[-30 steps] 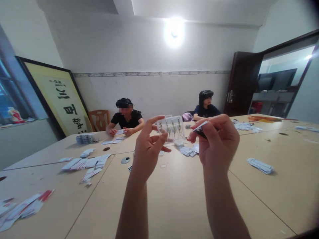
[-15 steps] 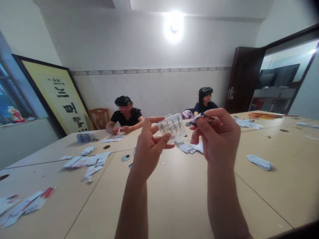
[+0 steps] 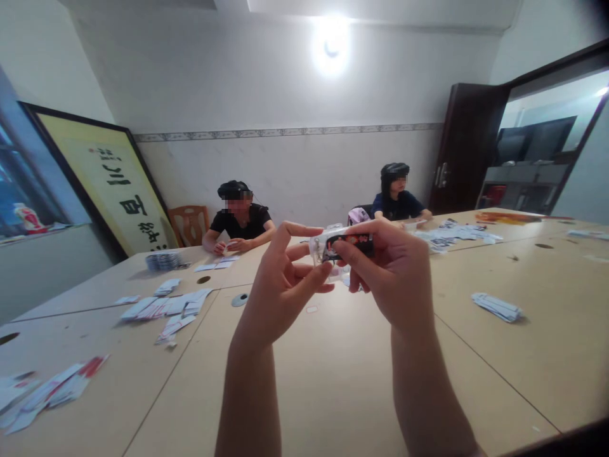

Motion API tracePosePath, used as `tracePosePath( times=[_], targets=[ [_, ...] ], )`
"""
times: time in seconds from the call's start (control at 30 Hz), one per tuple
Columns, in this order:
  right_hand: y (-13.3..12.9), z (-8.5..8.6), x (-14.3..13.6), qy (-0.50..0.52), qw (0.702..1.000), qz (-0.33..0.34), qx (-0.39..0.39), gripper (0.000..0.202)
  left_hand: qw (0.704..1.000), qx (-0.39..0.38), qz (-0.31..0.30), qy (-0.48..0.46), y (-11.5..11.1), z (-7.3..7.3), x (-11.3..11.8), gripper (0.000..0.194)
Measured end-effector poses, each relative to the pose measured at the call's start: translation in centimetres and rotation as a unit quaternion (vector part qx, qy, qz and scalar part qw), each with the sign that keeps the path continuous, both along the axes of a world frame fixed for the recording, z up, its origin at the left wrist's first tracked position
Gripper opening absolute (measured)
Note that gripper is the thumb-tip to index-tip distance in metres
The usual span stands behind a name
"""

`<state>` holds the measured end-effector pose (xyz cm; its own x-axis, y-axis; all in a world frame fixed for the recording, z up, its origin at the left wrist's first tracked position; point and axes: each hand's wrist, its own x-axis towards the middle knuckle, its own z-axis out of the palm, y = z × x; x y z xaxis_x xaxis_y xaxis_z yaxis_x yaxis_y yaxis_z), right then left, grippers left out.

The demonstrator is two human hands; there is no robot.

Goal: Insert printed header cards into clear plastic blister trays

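A small clear plastic case [image 3: 316, 249] is pinched between the thumb and fingers of my left hand [image 3: 285, 279], raised above the table. My right hand [image 3: 392, 266] holds a black card with red and white print [image 3: 354, 246] against the front of the case, its thumb on the card's face. The card covers much of the case, so most of what lies inside is hidden.
Bundles of white paper strips lie on the table [image 3: 333, 387] at the left [image 3: 164, 308], near left [image 3: 61, 393] and right [image 3: 497, 307]. A stack [image 3: 164, 261] stands far left. Two people [image 3: 242, 219] [image 3: 397, 197] sit across the table.
My right hand has moved left, bringing the black card from beside the clear case to its front. The person at the right now has an arm stretched over the table.
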<state>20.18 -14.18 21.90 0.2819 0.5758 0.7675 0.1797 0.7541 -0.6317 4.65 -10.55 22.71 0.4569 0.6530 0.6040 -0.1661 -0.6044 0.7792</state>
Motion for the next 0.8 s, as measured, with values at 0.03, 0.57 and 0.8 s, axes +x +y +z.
tracePosePath(
  times=[0.03,0.57,0.8],
  targets=[
    [-0.06,-0.01,-0.09,0.003,1.0,-0.009,0.006,0.013,1.0,0.004,-0.012,0.005,-0.1,0.06,-0.09,0.031],
    [-0.91,-0.09,-0.23,-0.02,1.0,0.012,0.011,0.01,0.999,-0.019,-0.016,-0.023,-0.47,0.08,-0.14,0.024],
    [-1.04,-0.09,-0.23,-0.005,1.0,0.025,0.015,0.012,0.999,-0.035,-0.032,-0.027,-0.03,-0.18,-0.21,0.022]
  ],
)
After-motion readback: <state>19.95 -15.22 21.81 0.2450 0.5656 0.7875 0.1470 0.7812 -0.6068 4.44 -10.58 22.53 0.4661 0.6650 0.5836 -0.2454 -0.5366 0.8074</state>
